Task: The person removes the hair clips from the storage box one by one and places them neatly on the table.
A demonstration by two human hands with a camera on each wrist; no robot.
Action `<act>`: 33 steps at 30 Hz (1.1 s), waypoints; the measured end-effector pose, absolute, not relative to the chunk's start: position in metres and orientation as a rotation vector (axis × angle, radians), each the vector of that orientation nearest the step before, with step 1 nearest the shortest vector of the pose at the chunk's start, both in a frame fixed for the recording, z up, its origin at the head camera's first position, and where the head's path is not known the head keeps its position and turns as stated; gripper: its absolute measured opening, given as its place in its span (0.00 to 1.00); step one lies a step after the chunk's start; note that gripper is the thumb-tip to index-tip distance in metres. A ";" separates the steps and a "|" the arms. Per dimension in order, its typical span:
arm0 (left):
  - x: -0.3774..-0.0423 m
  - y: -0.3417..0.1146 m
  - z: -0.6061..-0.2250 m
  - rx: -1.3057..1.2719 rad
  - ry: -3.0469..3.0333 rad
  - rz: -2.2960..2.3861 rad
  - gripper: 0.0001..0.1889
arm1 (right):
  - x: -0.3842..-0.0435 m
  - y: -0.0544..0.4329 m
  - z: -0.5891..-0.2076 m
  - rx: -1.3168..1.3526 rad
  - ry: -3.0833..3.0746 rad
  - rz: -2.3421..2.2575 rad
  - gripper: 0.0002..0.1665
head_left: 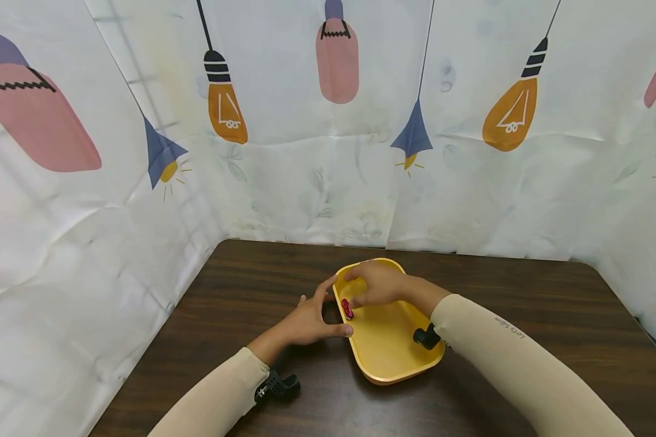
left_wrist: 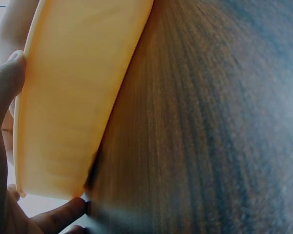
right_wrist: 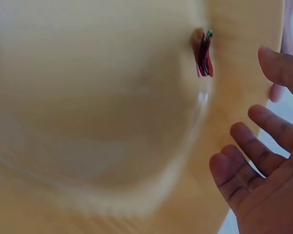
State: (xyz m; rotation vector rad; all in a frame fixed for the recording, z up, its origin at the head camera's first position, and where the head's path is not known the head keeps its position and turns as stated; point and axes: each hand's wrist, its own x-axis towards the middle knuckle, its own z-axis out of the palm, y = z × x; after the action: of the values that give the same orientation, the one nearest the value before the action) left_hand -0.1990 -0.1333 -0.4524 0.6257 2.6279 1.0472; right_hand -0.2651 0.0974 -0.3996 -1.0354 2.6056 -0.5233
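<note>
A shallow yellow plastic tray [head_left: 390, 346] lies lengthwise on the dark wooden table. Inside it, against the left wall, is a small red and pink item [head_left: 347, 309]; the right wrist view shows it as a narrow layered red bundle [right_wrist: 204, 53] with dark edges and a speck of green. My left hand [head_left: 308, 318] holds the tray's left side, thumb [left_wrist: 12, 80] on the rim and fingers spread round the far end, one at the bottom corner. Over the tray hovers my right hand [head_left: 379, 283], near the red item, its fingers loosely bent and apart with nothing between them.
The brown table [head_left: 525, 303] extends on both sides of the tray. Behind it and to the left hangs a white sheet [head_left: 306, 182] printed with lamps and bulbs. Black wrist cameras [head_left: 279, 385] sit under both cream sleeves [head_left: 503, 340].
</note>
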 end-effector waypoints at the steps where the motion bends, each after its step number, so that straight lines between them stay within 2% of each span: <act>1: -0.199 -0.133 -0.452 0.627 2.625 1.049 0.62 | -0.265 0.096 -0.401 -1.035 2.600 -0.530 0.34; 11: -0.200 -0.133 -0.452 0.655 2.632 1.049 0.62 | -0.264 0.089 -0.415 -1.039 2.575 -0.494 0.35; 33: -0.199 -0.134 -0.453 0.646 2.633 1.063 0.63 | -0.260 0.084 -0.435 -1.068 2.621 -0.428 0.28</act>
State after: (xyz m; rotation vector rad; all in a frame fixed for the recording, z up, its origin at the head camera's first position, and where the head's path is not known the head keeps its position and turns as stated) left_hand -0.1992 -0.1335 -0.4535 0.6463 2.6328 1.0633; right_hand -0.2602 0.0844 -0.4352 -1.0685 2.6205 -0.4282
